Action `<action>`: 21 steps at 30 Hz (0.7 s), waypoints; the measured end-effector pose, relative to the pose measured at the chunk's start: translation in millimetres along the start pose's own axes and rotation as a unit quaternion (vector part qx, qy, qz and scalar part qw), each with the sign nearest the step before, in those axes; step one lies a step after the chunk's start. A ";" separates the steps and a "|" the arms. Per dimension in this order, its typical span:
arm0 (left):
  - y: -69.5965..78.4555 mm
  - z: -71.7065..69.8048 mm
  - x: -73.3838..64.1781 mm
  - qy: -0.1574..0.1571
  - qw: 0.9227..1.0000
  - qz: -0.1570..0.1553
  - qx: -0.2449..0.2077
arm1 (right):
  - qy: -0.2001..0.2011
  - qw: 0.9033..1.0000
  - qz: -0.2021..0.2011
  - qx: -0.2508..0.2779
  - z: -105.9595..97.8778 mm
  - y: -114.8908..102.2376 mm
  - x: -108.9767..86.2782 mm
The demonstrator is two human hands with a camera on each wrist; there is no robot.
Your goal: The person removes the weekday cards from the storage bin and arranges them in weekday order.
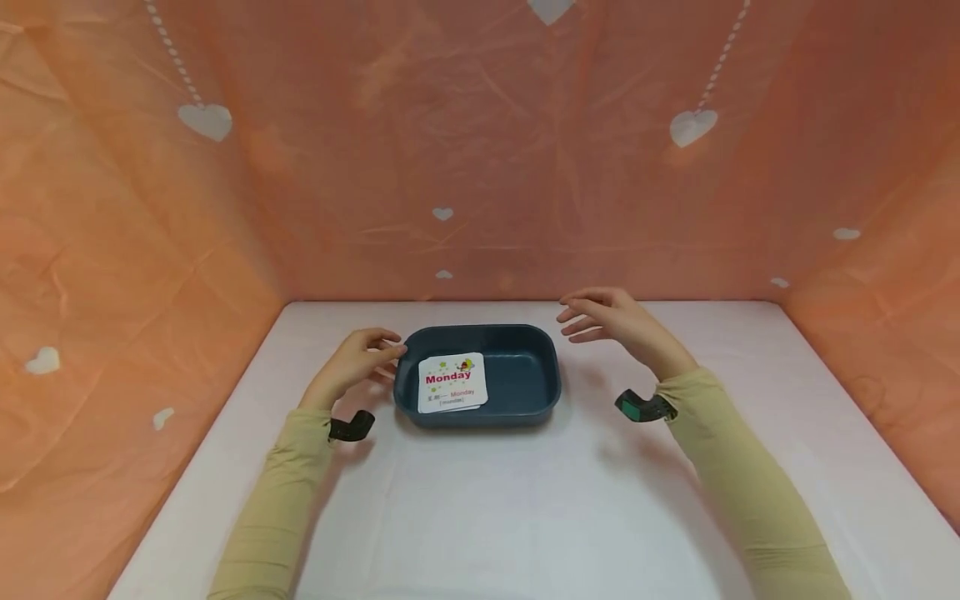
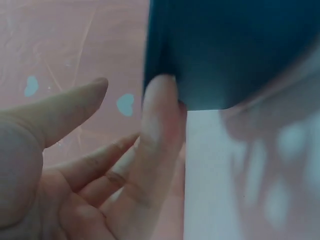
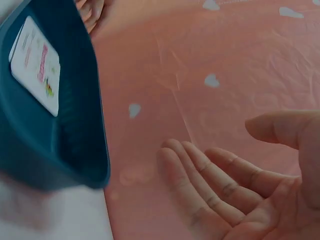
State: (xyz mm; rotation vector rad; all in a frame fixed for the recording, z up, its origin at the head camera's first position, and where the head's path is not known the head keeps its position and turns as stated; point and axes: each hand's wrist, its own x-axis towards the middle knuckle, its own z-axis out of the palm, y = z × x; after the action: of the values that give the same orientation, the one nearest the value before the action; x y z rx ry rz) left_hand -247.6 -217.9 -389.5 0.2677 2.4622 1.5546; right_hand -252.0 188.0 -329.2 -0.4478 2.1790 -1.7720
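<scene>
A dark blue tray (image 1: 525,379) stands on the table, with a few white cards stacked in its left half. The top card (image 1: 452,392) reads "Monday" in pink letters beside a small coloured picture. At the tray's left end is my left hand (image 1: 358,367), thumb and fingers apart; in the left wrist view one finger (image 2: 161,120) appears to touch the tray's outer wall (image 2: 210,60). My right hand (image 1: 611,321) hovers right of the tray's far corner, fingers extended and holding nothing. The right wrist view shows its palm (image 3: 270,210) apart from the tray (image 3: 75,140).
The white tabletop (image 1: 480,517) extends in front of the tray and to both sides. Orange cloth (image 1: 480,167) with pale hearts encloses the back and sides. A dark wrist camera (image 1: 352,427) sits at the left wrist, another camera (image 1: 643,407) at the right.
</scene>
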 end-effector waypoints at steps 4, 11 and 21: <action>-1.3 2.1 0.8 0.001 1.000 -0.005 0.022 | -0.015 1.000 0.003 0.017 16.0 -3.5 11.6; -4.4 6.5 1.3 0.014 1.000 -0.006 0.023 | -0.062 0.997 0.029 0.024 43.8 -4.5 34.9; 1.3 7.6 -3.2 0.010 1.000 -0.011 0.026 | -0.088 0.991 0.099 0.033 79.7 13.9 57.0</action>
State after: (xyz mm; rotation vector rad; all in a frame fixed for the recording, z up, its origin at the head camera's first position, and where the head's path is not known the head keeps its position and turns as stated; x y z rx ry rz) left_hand -242.4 -211.7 -391.2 0.2334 2.5138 1.4927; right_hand -271.3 96.0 -360.4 -0.3451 1.9636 -1.6276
